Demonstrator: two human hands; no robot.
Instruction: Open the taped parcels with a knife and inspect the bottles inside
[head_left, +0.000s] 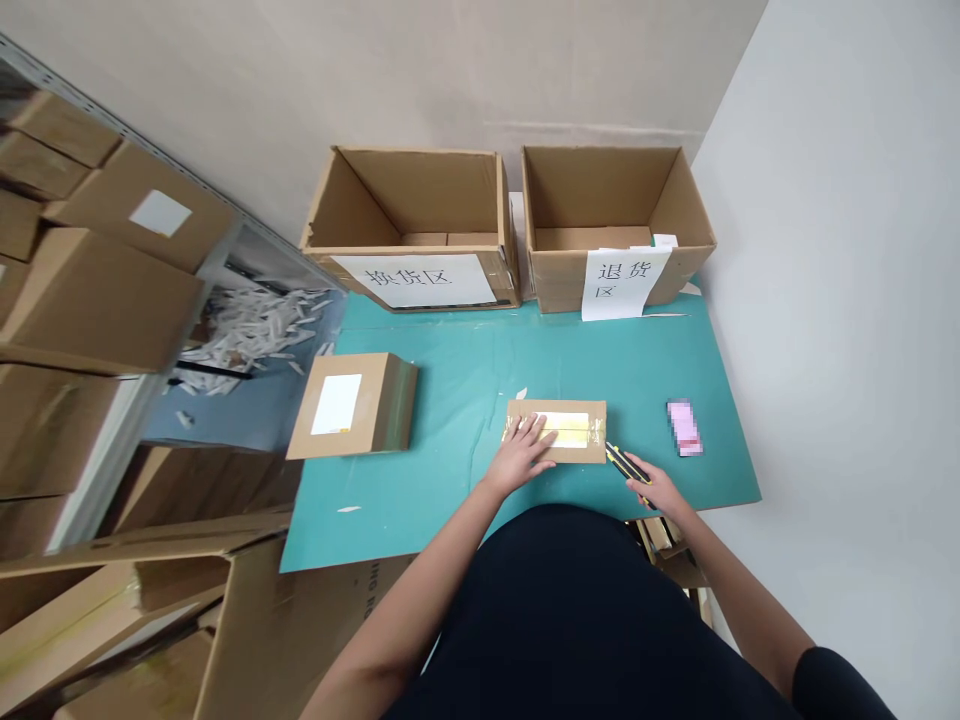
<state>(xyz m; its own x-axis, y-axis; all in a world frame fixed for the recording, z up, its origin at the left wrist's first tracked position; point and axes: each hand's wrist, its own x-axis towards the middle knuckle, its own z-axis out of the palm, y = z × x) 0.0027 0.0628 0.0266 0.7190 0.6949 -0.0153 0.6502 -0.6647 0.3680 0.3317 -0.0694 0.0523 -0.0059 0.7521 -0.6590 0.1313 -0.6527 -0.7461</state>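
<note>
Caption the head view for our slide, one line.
Left hand pressing a taped cardboard parcel on a teal mat while right hand holds a yellow-and-black utility knife.

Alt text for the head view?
A person's left hand presses on a taped cardboard parcel on a teal mat. The right hand holds a yellow-and-black utility knife beside it. Two open cartons stand beyond.

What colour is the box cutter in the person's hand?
The box cutter in the right hand is black and yellow, best seen in the head view.
</note>
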